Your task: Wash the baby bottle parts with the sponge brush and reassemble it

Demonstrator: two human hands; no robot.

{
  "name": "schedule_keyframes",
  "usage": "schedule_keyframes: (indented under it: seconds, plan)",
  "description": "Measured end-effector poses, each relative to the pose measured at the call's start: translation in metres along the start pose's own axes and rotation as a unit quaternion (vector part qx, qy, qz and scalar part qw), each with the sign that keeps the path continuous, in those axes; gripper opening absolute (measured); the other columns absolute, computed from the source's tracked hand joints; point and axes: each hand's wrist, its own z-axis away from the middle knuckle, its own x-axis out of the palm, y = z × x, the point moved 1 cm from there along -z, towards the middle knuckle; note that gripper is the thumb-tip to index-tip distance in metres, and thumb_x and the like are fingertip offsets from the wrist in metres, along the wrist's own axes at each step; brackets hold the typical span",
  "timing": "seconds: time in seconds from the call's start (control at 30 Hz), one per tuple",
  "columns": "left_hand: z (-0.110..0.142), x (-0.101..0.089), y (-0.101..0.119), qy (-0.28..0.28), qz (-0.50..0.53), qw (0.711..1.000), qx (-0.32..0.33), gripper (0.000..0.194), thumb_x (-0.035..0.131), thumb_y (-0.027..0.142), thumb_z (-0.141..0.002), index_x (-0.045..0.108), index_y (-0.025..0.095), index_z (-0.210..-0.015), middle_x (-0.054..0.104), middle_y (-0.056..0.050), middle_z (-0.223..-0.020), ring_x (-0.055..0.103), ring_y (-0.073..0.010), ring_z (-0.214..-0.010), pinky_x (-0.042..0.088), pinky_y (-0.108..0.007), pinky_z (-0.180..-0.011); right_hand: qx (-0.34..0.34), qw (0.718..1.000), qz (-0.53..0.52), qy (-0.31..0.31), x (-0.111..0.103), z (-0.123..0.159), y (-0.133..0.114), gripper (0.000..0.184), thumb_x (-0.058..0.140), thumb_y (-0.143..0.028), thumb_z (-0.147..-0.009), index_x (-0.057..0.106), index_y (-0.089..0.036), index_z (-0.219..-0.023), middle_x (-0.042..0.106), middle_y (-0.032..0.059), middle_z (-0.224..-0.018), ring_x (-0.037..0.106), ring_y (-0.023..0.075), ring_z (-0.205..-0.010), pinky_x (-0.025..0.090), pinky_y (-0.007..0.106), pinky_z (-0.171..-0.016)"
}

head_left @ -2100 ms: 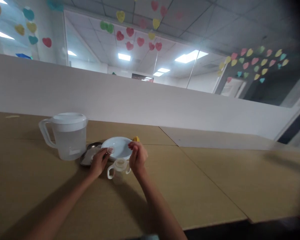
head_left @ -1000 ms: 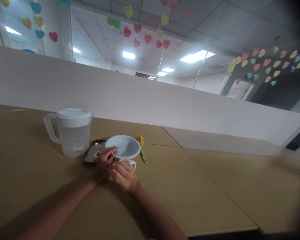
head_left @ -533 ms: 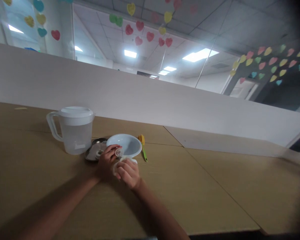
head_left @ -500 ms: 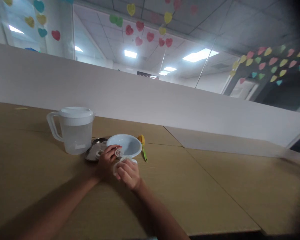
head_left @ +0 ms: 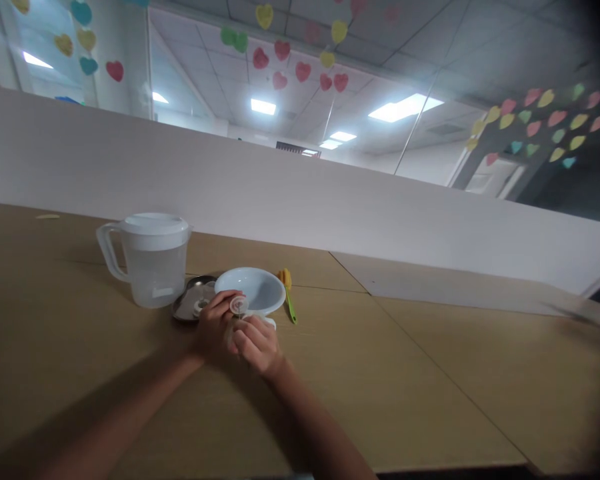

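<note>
My left hand [head_left: 215, 328] is closed at the near side of a white bowl [head_left: 253, 290], its fingers on a small clear round piece [head_left: 239, 305] with rings in it, like a small lid. Against it, my right hand [head_left: 259, 343] is curled shut around something pale and translucent, mostly covered by the fingers. A white rounded edge [head_left: 270, 323] shows just beyond the right knuckles; I cannot tell what it belongs to. Left of the bowl is a metal tray [head_left: 183, 318] bearing a white ring-shaped piece [head_left: 200, 305] and other pale parts.
A translucent pitcher [head_left: 157, 267] with a white lid and handle stands behind the tray on the left. To the bowl's right lies a brush [head_left: 288, 293] with yellow bristles and a green handle. A white partition [head_left: 300, 193] with glass above borders the table [head_left: 405, 373].
The view has shifted slightly. The clear round piece now faces me a little more, and my right hand has turned slightly beside it.
</note>
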Motion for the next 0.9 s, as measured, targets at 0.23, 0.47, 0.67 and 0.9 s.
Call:
schedule_keyframes:
  seconds: [0.23, 0.47, 0.67, 0.9]
  plan:
    - [-0.004, -0.005, 0.010, 0.009, -0.026, 0.999, 0.028, 0.031, 0.039, 0.019, -0.093, 0.067, 0.016, -0.104, 0.066, -0.008, -0.106, 0.064, -0.0169, -0.098, 0.053, -0.028, -0.088, -0.016, 1.000, 0.005, 0.003, 0.000, 0.004, 0.000, 0.028, 0.046, -0.021, -0.096, 0.058, -0.015, -0.071, 0.063, 0.0058, -0.075, 0.054, 0.0120, -0.067, 0.045, 0.024, -0.062]
    - [-0.005, -0.006, 0.008, -0.002, -0.034, 0.998, 0.053, 0.030, 0.041, 0.023, -0.091, 0.067, 0.014, -0.104, 0.067, -0.010, -0.107, 0.063, -0.0195, -0.101, 0.054, -0.031, -0.089, -0.035, 0.999, 0.012, -0.011, -0.002, 0.003, 0.001, 0.023, 0.050, -0.023, -0.094, 0.060, -0.015, -0.075, 0.066, 0.0065, -0.079, 0.057, 0.0119, -0.069, 0.048, 0.025, -0.064]
    - [-0.005, -0.008, 0.011, 0.016, -0.022, 1.000, 0.013, 0.033, 0.037, 0.021, -0.091, 0.069, 0.018, -0.100, 0.068, -0.008, -0.105, 0.064, -0.0188, -0.099, 0.055, -0.033, -0.089, -0.045, 0.999, 0.007, -0.001, -0.001, 0.001, -0.001, 0.020, 0.053, -0.022, -0.093, 0.062, -0.014, -0.078, 0.068, 0.0071, -0.080, 0.060, 0.0119, -0.071, 0.050, 0.023, -0.064]
    - [-0.004, -0.010, 0.015, 0.028, 0.020, 0.999, 0.006, 0.028, 0.044, 0.024, -0.090, 0.070, 0.021, -0.097, 0.069, -0.007, -0.105, 0.067, -0.0188, -0.093, 0.057, -0.030, -0.082, -0.034, 0.998, 0.032, -0.035, 0.003, 0.009, 0.002, 0.018, 0.053, -0.024, -0.094, 0.064, -0.013, -0.084, 0.069, 0.0095, -0.089, 0.062, 0.0134, -0.080, 0.051, 0.025, -0.069]
